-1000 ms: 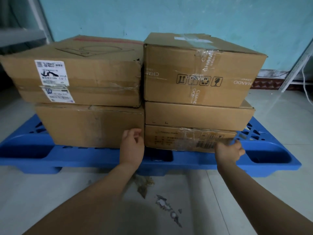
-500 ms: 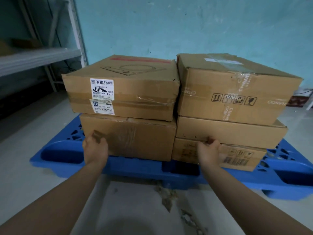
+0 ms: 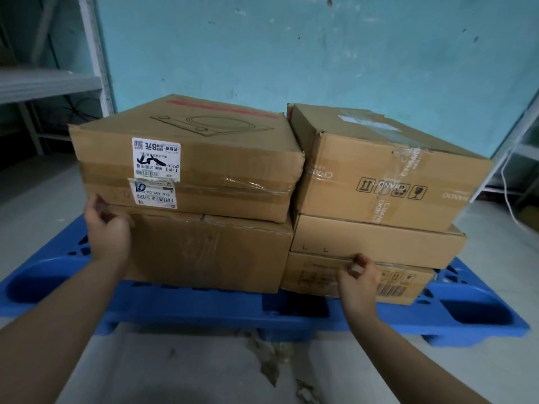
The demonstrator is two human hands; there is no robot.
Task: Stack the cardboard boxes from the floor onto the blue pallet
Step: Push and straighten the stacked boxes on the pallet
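Two stacks of cardboard boxes stand on the blue pallet (image 3: 204,309). On the left, a box with white labels (image 3: 221,173) lies on a plain box (image 3: 213,252). On the right, a taped box with handling symbols (image 3: 376,176) tops a flat box (image 3: 379,240) and a thinner barcode box (image 3: 408,287). My left hand (image 3: 108,228) grips the upper left front corner of the plain box, fingers at the seam under the labelled box. My right hand (image 3: 357,279) holds the barcode box's top front edge, fingertips at the seam.
Grey metal shelving (image 3: 43,83) stands at the left against the turquoise wall. Another white rack (image 3: 522,135) with a hanging white cable (image 3: 506,185) is at the right. A cracked, dirty patch (image 3: 268,360) marks the floor in front of the pallet.
Both hands shifted left along the box fronts: the left from the gap between the stacks to the plain box's left corner, the right from the barcode box's right end toward its left part.
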